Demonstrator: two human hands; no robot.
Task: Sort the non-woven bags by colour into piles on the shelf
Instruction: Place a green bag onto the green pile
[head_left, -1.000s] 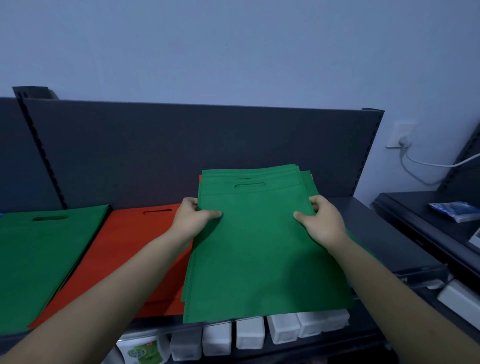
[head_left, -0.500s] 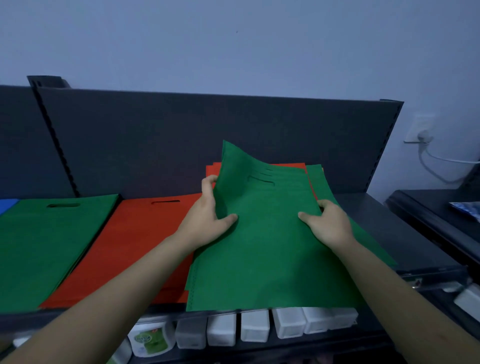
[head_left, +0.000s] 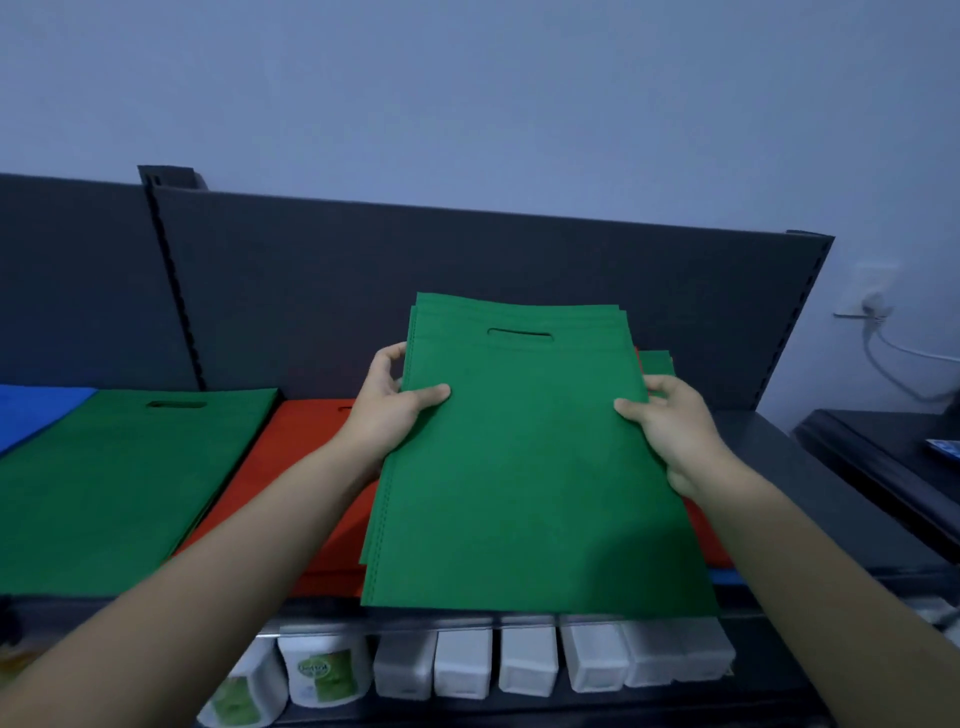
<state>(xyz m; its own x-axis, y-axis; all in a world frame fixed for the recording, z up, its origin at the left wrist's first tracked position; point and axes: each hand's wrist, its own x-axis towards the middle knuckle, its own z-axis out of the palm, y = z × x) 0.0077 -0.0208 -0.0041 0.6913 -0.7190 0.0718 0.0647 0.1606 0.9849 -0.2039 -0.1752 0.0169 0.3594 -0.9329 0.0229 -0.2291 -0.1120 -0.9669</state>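
Holding a stack of green bags (head_left: 524, 467) above the shelf (head_left: 810, 499), near its front edge; bare shelf to the right, orange pile (head_left: 306, 457) and green pile (head_left: 119, 483) to the left. Long axis runs front to back, handle slot toward the back panel (head_left: 363, 291). Left hand (head_left: 395, 415) and right hand (head_left: 670, 431) pinch opposite side edges, thumbs on top.

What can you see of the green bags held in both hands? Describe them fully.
The held green bags are a thin stack of flat, matte, fabric-like rectangles with stitched side seams and a cut-out slot handle near the top. Several staggered top edges show. The left hand and right hand pinch the side edges, holding the stack tilted above the orange pile.
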